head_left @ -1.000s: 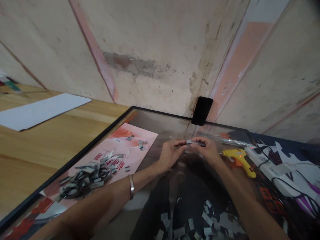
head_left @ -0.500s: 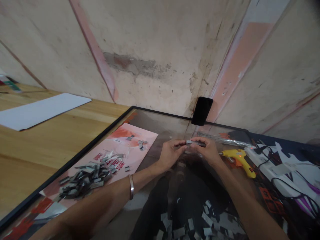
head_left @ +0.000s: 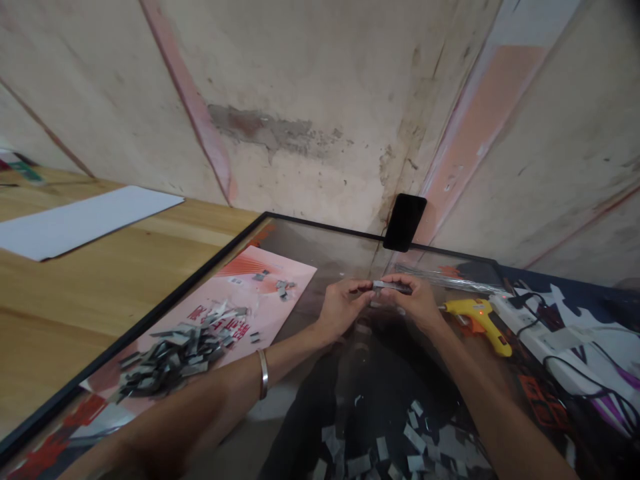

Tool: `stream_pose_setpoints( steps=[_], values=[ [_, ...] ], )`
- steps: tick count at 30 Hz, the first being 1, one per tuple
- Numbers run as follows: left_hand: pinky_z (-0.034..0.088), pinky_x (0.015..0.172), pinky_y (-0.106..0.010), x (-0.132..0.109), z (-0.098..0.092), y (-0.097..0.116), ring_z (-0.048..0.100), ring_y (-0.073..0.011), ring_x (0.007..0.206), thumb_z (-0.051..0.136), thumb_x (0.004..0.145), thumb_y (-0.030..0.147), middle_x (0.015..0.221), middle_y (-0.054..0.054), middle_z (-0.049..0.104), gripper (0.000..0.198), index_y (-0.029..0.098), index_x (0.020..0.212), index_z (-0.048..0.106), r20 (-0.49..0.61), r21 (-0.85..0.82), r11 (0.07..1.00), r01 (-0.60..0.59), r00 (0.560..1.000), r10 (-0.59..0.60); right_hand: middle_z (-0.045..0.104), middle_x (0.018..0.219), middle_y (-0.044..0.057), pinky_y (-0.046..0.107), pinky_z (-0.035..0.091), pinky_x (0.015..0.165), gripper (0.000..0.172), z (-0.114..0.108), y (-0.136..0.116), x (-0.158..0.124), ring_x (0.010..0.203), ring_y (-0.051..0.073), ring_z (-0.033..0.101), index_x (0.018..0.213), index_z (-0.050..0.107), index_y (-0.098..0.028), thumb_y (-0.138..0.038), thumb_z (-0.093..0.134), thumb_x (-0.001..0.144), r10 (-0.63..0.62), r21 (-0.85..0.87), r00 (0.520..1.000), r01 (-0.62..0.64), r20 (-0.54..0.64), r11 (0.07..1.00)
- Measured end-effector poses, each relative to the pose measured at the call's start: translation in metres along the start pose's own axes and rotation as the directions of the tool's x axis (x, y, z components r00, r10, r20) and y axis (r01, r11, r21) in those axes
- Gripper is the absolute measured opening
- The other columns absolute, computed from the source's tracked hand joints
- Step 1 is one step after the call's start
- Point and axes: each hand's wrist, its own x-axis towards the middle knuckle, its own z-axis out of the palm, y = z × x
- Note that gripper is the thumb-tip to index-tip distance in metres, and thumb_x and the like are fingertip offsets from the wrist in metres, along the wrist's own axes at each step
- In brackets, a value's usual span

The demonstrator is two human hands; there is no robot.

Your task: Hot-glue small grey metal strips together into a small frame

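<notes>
A small grey rectangular piece (head_left: 384,285) is pinched between my two hands, above the glossy dark tabletop. My left hand (head_left: 341,308), with a silver bangle (head_left: 263,375) at its wrist, grips the left end between thumb and fingertips. At the other end my right hand (head_left: 416,304) closes around it, its fingers partly covering the piece. Whether it is one piece or several joined cannot be made out. To the left, a heap of similar grey pieces (head_left: 177,360) lies on a pink printed sheet (head_left: 280,267). More loose grey pieces (head_left: 383,448) are scattered close to my body.
Right of my hands lies a yellow glue gun (head_left: 477,319), beside a white power strip (head_left: 535,337) with tangled cables. A black phone (head_left: 405,222) leans against the wall. Thin clear sticks (head_left: 445,278) lie behind my right hand. White paper (head_left: 90,220) rests on the wooden table.
The grey piece between my fingertips has shifted slightly, with a little more of its length showing. My hands stay in nearly the same place.
</notes>
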Motion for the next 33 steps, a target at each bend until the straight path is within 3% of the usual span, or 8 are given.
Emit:
stream_pose_setpoints(
  steps=[33],
  values=[
    [0.052, 0.076, -0.03, 0.0006, -0.0003, -0.0023, 0.065, -0.0188, 0.083, 0.066, 0.079, 0.027, 0.093, -0.008, 0.073, 0.019, 0.017, 0.094, 0.073, 0.011, -0.009, 1.0, -0.019, 1.0, 0.019, 0.069, 0.081, 0.003, 0.028, 0.046, 0.065, 0.035, -0.0001, 0.0, -0.0006, 0.069, 0.016, 0.059, 0.093, 0.071, -0.018, -0.041, 0.073, 0.067, 0.004, -0.008, 1.0, -0.004, -0.005, 1.0]
  ],
)
